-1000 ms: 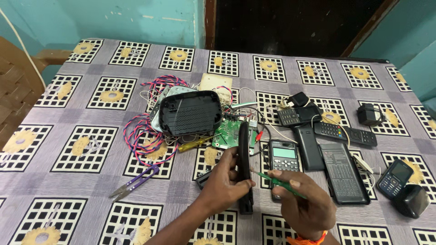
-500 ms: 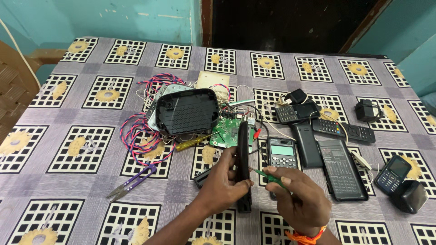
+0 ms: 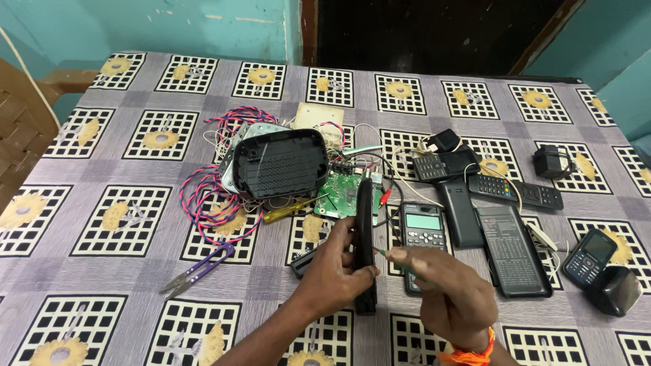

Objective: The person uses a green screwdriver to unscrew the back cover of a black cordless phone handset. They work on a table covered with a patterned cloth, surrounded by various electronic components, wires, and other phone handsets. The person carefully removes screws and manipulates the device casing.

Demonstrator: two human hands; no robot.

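A person's left hand [image 3: 336, 274] grips a slim black remote [image 3: 365, 230] stood on edge on the patterned table [image 3: 135, 271], fingers wrapped round its casing. The right hand [image 3: 451, 298] pinches a green screwdriver [image 3: 400, 263], its tip at the remote's side seam (the casing looks unopened, so prying appears barely begun). Nearby lie a calculator [image 3: 422, 227], a circuit board [image 3: 342, 193], a black cover [image 3: 280, 164], tangled wires [image 3: 210, 203] and purple snips [image 3: 196, 270].

Home repair bench: patterned tablecloth [image 3: 135, 271], circuit board [image 3: 342, 193], wires [image 3: 210, 203], remotes [image 3: 515, 191].
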